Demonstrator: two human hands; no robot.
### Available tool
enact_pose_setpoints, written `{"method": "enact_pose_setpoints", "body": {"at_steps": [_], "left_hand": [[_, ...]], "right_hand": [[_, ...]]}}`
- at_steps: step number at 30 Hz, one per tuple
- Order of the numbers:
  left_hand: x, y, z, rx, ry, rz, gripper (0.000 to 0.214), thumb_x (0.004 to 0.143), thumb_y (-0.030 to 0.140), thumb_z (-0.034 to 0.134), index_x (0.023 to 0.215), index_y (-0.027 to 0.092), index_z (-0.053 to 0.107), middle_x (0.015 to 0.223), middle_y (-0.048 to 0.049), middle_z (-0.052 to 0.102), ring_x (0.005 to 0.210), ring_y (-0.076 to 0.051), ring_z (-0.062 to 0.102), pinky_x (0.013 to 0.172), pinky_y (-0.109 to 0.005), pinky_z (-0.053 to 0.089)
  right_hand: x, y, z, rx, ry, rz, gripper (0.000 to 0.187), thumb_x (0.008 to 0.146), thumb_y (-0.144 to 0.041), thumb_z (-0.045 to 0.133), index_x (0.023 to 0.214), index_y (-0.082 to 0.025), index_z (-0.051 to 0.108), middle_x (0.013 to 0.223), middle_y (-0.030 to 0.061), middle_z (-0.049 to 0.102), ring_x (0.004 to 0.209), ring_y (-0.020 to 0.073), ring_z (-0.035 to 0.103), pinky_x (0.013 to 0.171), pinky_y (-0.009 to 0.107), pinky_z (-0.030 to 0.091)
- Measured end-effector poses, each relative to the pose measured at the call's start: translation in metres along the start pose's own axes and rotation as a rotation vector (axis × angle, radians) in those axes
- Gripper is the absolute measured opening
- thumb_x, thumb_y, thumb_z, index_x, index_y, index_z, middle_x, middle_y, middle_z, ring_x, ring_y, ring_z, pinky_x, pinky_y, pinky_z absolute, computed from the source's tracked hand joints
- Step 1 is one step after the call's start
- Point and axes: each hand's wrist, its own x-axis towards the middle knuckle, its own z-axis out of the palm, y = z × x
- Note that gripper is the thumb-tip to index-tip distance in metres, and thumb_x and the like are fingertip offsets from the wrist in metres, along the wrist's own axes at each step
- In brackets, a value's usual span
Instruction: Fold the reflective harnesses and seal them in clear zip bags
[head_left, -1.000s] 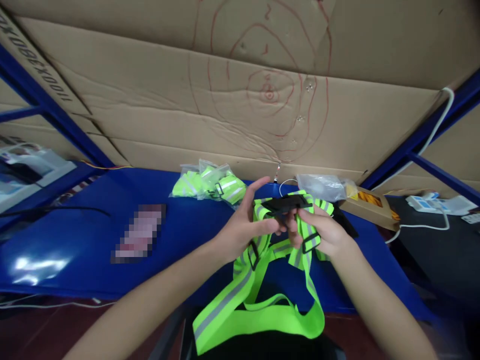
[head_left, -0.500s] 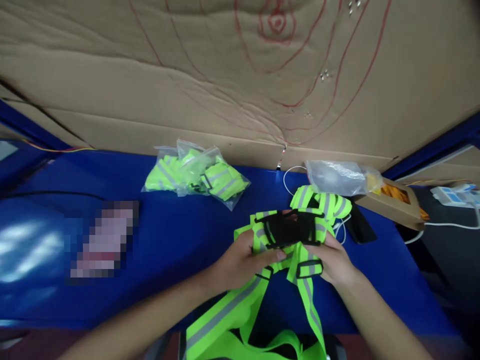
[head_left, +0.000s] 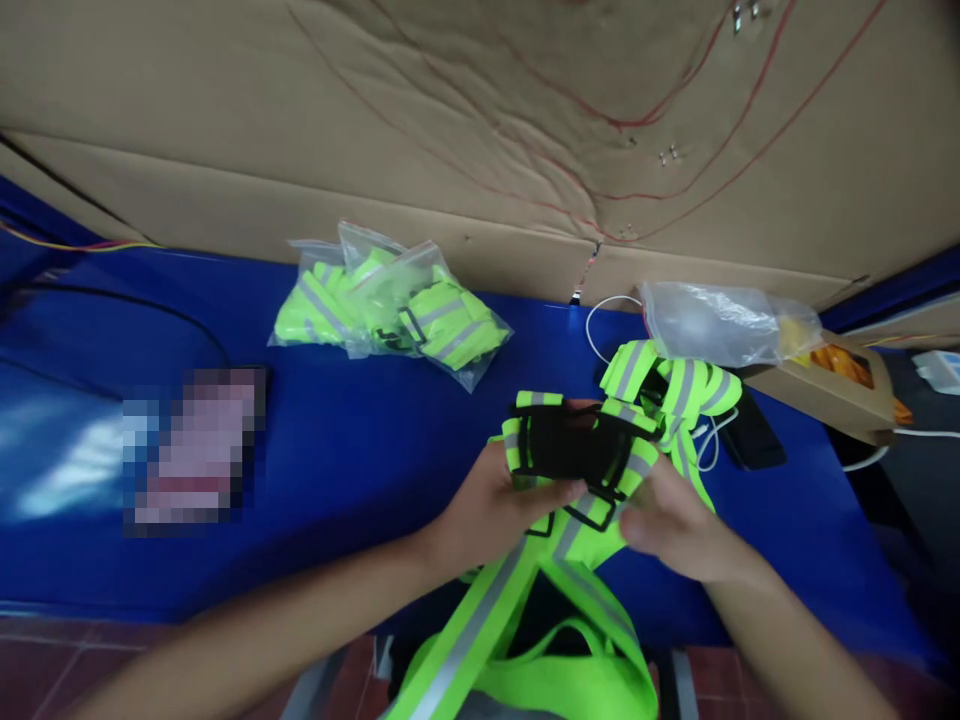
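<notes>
Both my hands grip a neon green strap vest (head_left: 517,610) with grey reflective bands above the near edge of the blue table (head_left: 360,450). My left hand (head_left: 491,510) pinches the folded straps beside a black panel (head_left: 566,445) of the vest. My right hand (head_left: 671,525) closes on the straps just right of it. Long loops of the vest hang down off the table edge between my forearms. More folded green straps (head_left: 675,385) lie just behind my right hand.
Clear bags of folded green vests (head_left: 390,310) lie at the back left of the table. A crumpled clear bag (head_left: 712,320) and an open cardboard box (head_left: 832,385) sit at the back right, with a white cable (head_left: 600,310). A cardboard sheet (head_left: 450,130) forms the back wall.
The view tilted down and the hands dropped closer to the table. My left hand, with fingers partly spread a second ago, has closed on the straps; the black panel turned flat.
</notes>
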Motion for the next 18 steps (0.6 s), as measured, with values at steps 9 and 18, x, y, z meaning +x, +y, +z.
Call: {"method": "enact_pose_setpoints", "body": {"at_steps": [9,18], "left_hand": [[-0.009,0.004,0.005,-0.525,-0.074,-0.34,0.043,0.071,0.025,0.093,0.108,0.021,0.071,0.086,-0.0001,0.072,0.076,-0.017,0.071,0.076,-0.031,0.06],[-0.02,0.003,0.008,-0.704,-0.55,-0.651,0.047,0.073,0.042,0.084,0.109,0.013,0.076,0.095,-0.0086,0.078,0.101,-0.032,0.075,0.092,-0.041,0.057]], "right_hand": [[-0.004,-0.02,-0.006,-0.24,0.303,-0.017,0.027,0.091,-0.025,0.076,0.117,-0.031,0.075,0.116,0.0,0.08,0.105,0.0204,0.077,0.092,0.031,0.063],[-0.019,-0.024,-0.015,-0.383,0.028,-0.266,0.066,0.093,-0.008,0.066,0.149,-0.041,0.054,0.147,-0.0007,0.064,0.132,0.0248,0.065,0.104,0.043,0.061]]}}
